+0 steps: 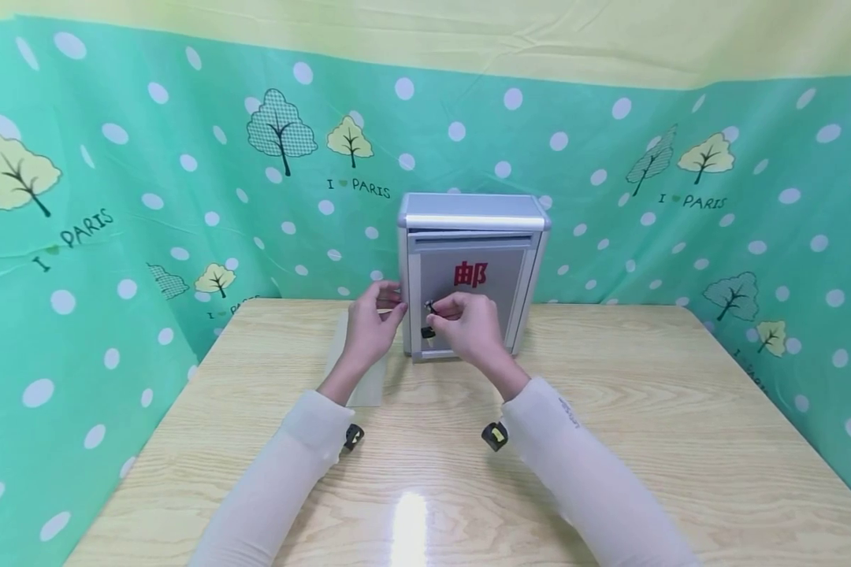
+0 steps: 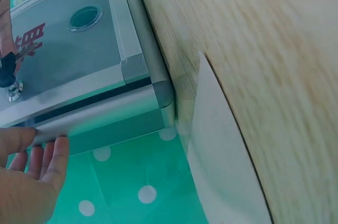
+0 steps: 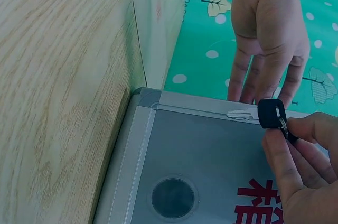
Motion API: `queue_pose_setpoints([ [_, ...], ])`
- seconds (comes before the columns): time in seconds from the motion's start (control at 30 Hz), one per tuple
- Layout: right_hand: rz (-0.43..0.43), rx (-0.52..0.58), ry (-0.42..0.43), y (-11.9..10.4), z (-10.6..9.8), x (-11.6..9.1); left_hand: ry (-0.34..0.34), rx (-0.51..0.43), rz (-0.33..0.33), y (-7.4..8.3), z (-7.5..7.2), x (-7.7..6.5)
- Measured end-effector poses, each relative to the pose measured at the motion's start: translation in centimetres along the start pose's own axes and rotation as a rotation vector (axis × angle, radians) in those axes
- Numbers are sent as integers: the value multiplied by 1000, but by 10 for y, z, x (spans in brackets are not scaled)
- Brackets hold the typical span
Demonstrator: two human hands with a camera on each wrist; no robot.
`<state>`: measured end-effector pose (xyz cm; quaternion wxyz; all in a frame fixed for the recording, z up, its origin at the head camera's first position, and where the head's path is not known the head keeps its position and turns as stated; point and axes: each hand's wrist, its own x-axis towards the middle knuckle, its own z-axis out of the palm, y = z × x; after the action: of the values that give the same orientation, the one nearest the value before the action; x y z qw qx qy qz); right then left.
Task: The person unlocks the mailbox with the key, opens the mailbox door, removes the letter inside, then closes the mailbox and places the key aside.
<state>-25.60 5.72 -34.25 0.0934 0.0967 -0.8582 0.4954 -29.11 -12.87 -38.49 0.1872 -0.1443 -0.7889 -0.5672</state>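
A silver-grey metal mailbox [image 1: 507, 276] with red characters stands upright on the table; a narrow dark gap runs along its front door. My right hand [image 1: 475, 327] pinches the black head of a key at the lock [image 2: 16, 93] on the door's left side. From the same ring hangs a second black-headed key [image 3: 269, 114], its blade bare. With fingers fairly straight, my left hand [image 1: 371, 324] touches the mailbox's left side, the thumb at the front edge. My right fingers partly hide the pinched key in the head view.
A pale flat envelope or sheet [image 1: 372, 386] lies on the wooden table [image 1: 610, 394], left of the mailbox and partly under my left forearm. Behind the table hangs a green dotted curtain [image 1: 468, 110]. Black wrist-camera mounts [image 1: 495, 435] sit by my sleeves.
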Motion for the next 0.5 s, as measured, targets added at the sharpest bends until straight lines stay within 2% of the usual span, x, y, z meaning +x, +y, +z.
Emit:
queue_pose_setpoints([
  [0.5, 12, 2, 38, -2, 5, 7, 5, 4, -13, 1, 0, 0],
])
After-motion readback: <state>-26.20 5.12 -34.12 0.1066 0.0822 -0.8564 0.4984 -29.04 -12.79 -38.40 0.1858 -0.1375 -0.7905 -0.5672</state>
